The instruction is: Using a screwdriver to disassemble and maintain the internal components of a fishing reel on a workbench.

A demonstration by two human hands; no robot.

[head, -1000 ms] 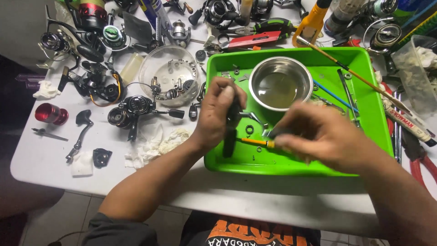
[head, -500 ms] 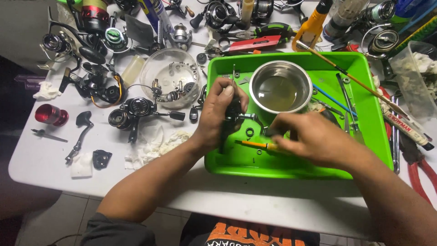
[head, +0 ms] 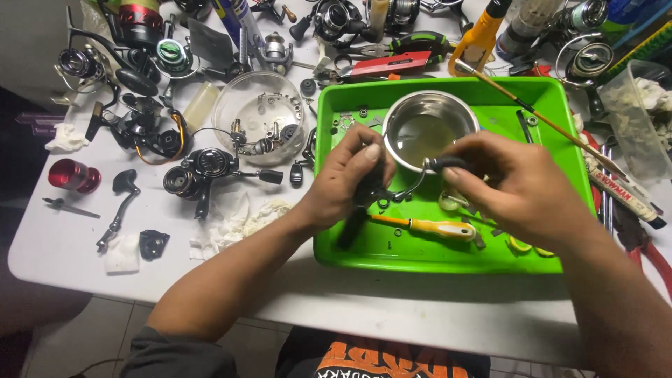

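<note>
Left hand (head: 348, 183) closed around a black fishing reel body (head: 365, 192), held over a green plastic tray (head: 546, 105). Right hand (head: 514, 185) pinching the dark knob of the reel's crank handle (head: 428, 170) between thumb and fingers. Just behind, inside the tray, a steel bowl (head: 428, 133) of clear liquid. Beneath the hands, a yellow-handled screwdriver (head: 425, 227) lying flat. Left of the tray, on the white table (head: 420, 315), a clear round lid (head: 259, 122) with small parts, and a black spinning reel (head: 203, 171).

Bright green tray (head: 553, 105), silver steel bowl (head: 428, 131), yellow-handled screwdriver (head: 423, 227), black reel part (head: 360, 199) with black knob (head: 445, 164), white table (head: 63, 238), red spool (head: 73, 176), orange-yellow bottle (head: 478, 42), black reels (head: 199, 171), clear dish (head: 259, 115), white tissue (head: 241, 217)
</note>
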